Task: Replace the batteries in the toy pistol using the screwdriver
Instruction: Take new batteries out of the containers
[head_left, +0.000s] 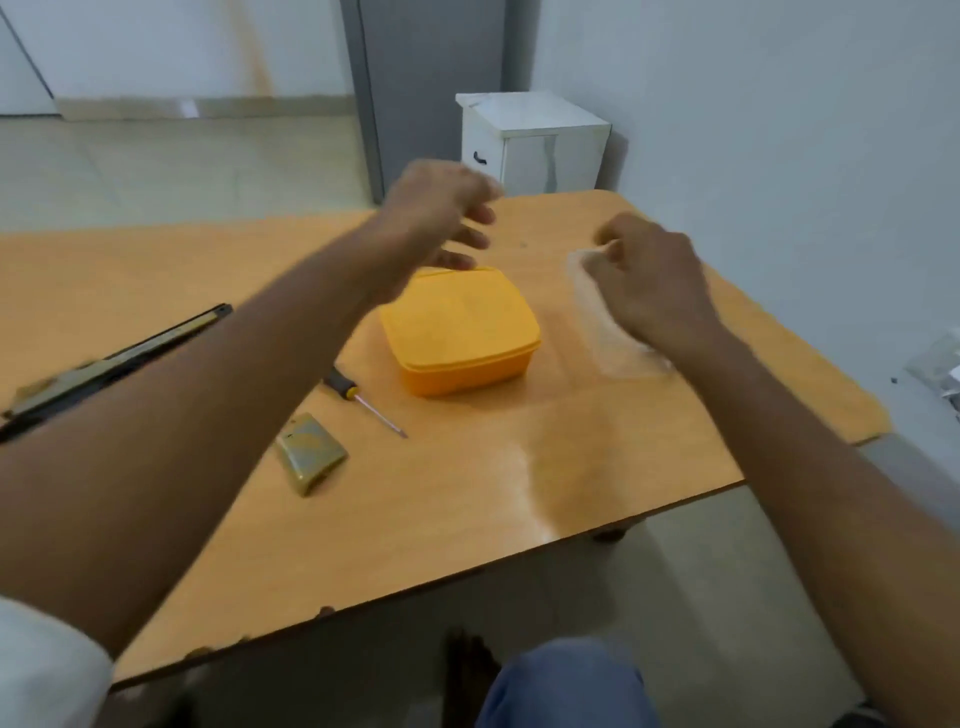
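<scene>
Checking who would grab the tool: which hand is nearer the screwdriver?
Left. The left hand hovers above the yellow box's far edge, beyond the screwdriver; the right hand is farther, past the yellow box.

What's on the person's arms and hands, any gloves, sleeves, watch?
Left hand and right hand are bare: no gloves, rings or watch visible. Both forearms are uncovered. A white short sleeve shows at the left upper arm. The image is motion-blurred, so small details could be missed.

You face an orange wooden tabletop (597, 467) on a pale tiled floor (156, 166). Beyond it, a small white cabinet (535, 140) stands against the white wall (753, 104), beside a grey door frame (363, 104).
</scene>
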